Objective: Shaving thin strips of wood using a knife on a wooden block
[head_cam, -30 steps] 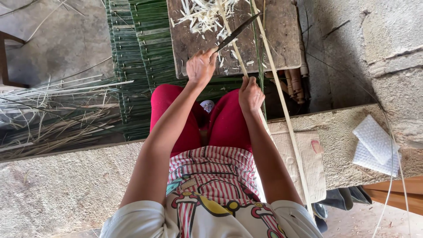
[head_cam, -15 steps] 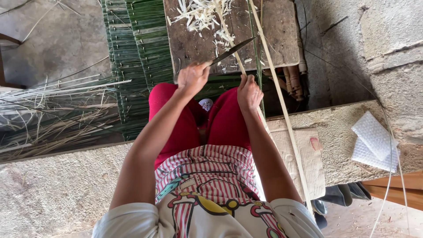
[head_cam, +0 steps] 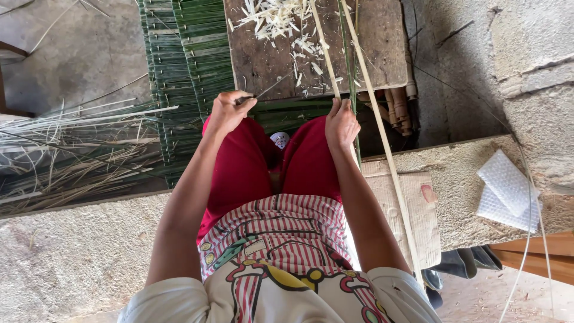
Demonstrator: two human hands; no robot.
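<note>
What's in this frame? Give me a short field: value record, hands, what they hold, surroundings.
left hand: closed around a thin dark blade
right hand: grips thin green strips beside a pale stick
work surface: wooden board with pale shavings
beyond knees: stacked green strips
person's left: loose pale stalks
seat: concrete ledge

Single head-worn camera looking steeply down from above the seated person, facing forward over the lap, taking in both hands close below, left hand [head_cam: 230, 110], right hand [head_cam: 341, 124], wooden board [head_cam: 382, 54] lying just beyond, concrete ledge [head_cam: 466, 179] running alongside
</note>
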